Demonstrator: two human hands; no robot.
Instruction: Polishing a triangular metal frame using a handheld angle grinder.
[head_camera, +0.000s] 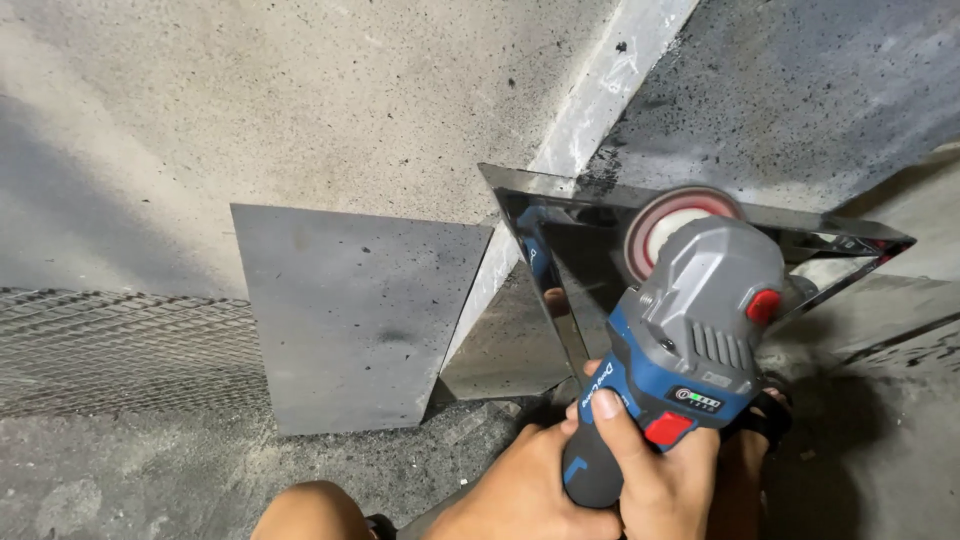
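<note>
Nearest, both hands wrap the blue-and-grey angle grinder (690, 340): left hand (520, 490) clasps the handle's base, right hand (655, 480) has its grip pressed tight around the body. Its reddish disc (665, 225) meets the shiny steel frame (700, 205). Beyond, a grey metal sheet (350, 310) leans against the concrete wall (300, 100).

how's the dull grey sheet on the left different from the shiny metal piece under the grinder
The dull grey sheet is matte and speckled; the shiny metal piece is mirror-bright and reflects the angle grinder. The grey sheet has nothing touching it, while the grinder's disc sits at the shiny piece, held in both hands, left hand and right hand. Both are flat metal on concrete.
</note>
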